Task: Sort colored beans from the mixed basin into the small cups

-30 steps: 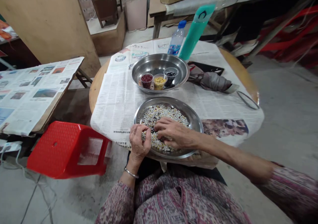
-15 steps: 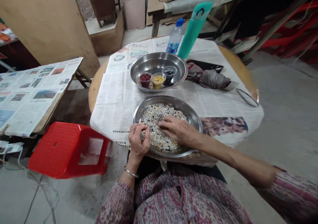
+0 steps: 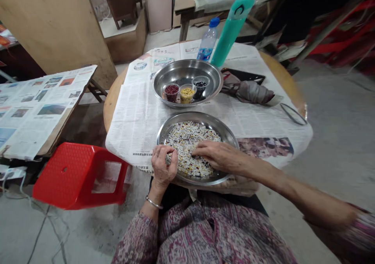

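A steel basin (image 3: 231, 138) in front of me holds a layer of white grains mixed with black, yellow and dark red beans (image 3: 190, 133). My right hand (image 3: 218, 154) reaches in from the right, fingers bunched with the tips down among the grains; what they pinch is too small to see. Over the basin's left edge, my left hand (image 3: 164, 164) is curled closed, thumb beside the bent fingers, and its contents are hidden. Behind stands a second steel basin (image 3: 172, 72) with three clear cups: red beans (image 3: 171, 92), yellow beans (image 3: 186, 95) and black beans (image 3: 200, 86).
Newspaper (image 3: 131, 115) covers the round table. At the back stand a blue-capped water bottle (image 3: 207, 41) and a tilted green bottle (image 3: 233, 31). A folded umbrella (image 3: 252, 92) lies right of the far basin. A red stool (image 3: 73, 174) is at left, near another newspaper-covered table (image 3: 43, 107).
My right hand has shifted slightly right and down through the grains, uncovering more of the basin's middle. My left hand stays at the rim. The view has moved a little.
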`<action>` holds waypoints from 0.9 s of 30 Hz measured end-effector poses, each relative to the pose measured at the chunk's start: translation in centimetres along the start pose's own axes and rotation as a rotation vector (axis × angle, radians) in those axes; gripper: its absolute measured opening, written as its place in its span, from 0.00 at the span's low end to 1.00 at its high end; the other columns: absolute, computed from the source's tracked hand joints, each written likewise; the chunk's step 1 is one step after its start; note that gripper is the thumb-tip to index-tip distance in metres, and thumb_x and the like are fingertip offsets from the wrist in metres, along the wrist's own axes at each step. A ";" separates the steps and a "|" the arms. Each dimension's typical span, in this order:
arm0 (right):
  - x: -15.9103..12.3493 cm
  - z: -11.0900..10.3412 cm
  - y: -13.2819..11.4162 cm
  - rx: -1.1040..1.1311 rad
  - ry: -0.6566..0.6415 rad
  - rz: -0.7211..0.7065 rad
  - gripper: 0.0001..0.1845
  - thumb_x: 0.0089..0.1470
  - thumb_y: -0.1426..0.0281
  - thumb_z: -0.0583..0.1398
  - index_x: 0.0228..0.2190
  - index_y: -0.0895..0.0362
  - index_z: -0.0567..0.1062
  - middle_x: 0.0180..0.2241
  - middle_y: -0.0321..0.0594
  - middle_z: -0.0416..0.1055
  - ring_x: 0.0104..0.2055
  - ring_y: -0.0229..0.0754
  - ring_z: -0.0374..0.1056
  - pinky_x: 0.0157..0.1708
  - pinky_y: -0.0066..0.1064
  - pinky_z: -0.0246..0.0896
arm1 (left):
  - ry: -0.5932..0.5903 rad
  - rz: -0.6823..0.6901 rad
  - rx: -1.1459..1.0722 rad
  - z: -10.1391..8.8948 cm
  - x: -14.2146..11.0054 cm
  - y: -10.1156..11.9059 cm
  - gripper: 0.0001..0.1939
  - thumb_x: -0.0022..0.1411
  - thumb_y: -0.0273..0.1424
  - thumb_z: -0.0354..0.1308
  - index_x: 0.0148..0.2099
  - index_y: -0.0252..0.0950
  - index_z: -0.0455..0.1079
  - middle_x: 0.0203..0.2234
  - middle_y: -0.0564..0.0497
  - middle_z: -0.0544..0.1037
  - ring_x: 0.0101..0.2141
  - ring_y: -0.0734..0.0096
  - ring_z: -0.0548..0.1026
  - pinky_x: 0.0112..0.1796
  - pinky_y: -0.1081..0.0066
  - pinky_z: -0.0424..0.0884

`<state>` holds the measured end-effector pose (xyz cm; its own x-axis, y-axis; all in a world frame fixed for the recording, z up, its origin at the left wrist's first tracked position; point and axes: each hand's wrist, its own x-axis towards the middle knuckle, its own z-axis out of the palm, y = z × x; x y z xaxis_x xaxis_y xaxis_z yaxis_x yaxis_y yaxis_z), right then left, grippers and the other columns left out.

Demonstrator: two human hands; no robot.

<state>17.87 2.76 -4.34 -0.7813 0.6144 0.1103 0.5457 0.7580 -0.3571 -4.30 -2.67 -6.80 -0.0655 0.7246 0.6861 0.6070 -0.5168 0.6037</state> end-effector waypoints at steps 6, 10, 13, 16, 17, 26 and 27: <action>5.1 1.1 -0.7 -0.034 0.109 -0.092 0.15 0.64 0.67 0.55 0.49 0.56 0.76 0.50 0.50 0.73 0.53 0.51 0.66 0.53 0.47 0.63 | -0.007 0.004 0.018 0.0 0.0 0.0 0.03 0.66 0.26 0.56 0.37 0.37 0.68 0.30 0.50 0.75 0.35 0.69 0.74 0.39 0.67 0.70; 6.2 2.0 -1.0 -0.053 0.089 -0.221 0.17 0.63 0.63 0.58 0.50 0.55 0.76 0.55 0.50 0.70 0.59 0.52 0.62 0.57 0.50 0.59 | -0.003 0.002 0.005 0.0 0.0 0.0 0.03 0.66 0.26 0.56 0.37 0.37 0.68 0.30 0.50 0.76 0.35 0.69 0.73 0.38 0.67 0.70; 5.4 1.9 0.6 -0.158 0.154 -0.105 0.13 0.64 0.67 0.56 0.44 0.56 0.78 0.54 0.50 0.71 0.58 0.54 0.62 0.55 0.51 0.60 | -0.003 0.000 -0.010 0.0 -0.1 0.0 0.03 0.66 0.25 0.56 0.37 0.37 0.68 0.30 0.50 0.75 0.34 0.69 0.73 0.38 0.68 0.70; 3.7 1.2 2.6 -0.241 0.215 0.069 0.13 0.64 0.69 0.54 0.41 0.56 0.78 0.52 0.51 0.73 0.55 0.54 0.65 0.51 0.49 0.64 | -0.002 -0.009 -0.009 0.0 -0.1 0.0 0.03 0.66 0.25 0.56 0.37 0.37 0.68 0.29 0.50 0.75 0.34 0.69 0.73 0.38 0.67 0.70; 2.9 1.1 3.0 -0.245 0.221 0.110 0.13 0.64 0.69 0.53 0.40 0.56 0.78 0.50 0.50 0.74 0.53 0.53 0.67 0.50 0.48 0.65 | -0.003 -0.011 -0.005 0.0 -0.1 0.0 0.03 0.66 0.25 0.56 0.37 0.37 0.68 0.29 0.50 0.75 0.34 0.69 0.73 0.38 0.67 0.70; 0.4 2.9 -1.6 0.063 0.158 0.006 0.13 0.63 0.74 0.54 0.45 0.55 0.76 0.41 0.45 0.74 0.45 0.45 0.70 0.44 0.38 0.70 | 0.004 -0.016 -0.011 0.1 -0.1 0.0 0.03 0.66 0.25 0.57 0.37 0.37 0.68 0.30 0.51 0.76 0.34 0.69 0.73 0.38 0.68 0.70; 1.0 3.1 -2.1 0.089 0.136 -0.039 0.14 0.63 0.75 0.53 0.45 0.55 0.75 0.41 0.45 0.74 0.45 0.44 0.70 0.43 0.38 0.70 | 0.005 -0.011 -0.007 0.1 -0.1 -0.1 0.03 0.66 0.25 0.57 0.37 0.37 0.68 0.30 0.51 0.76 0.34 0.69 0.73 0.38 0.68 0.70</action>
<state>14.97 1.09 -6.34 -0.7497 0.6137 0.2476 0.4825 0.7630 -0.4301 -4.28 -2.70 -6.94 -0.0759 0.7281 0.6813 0.6010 -0.5118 0.6139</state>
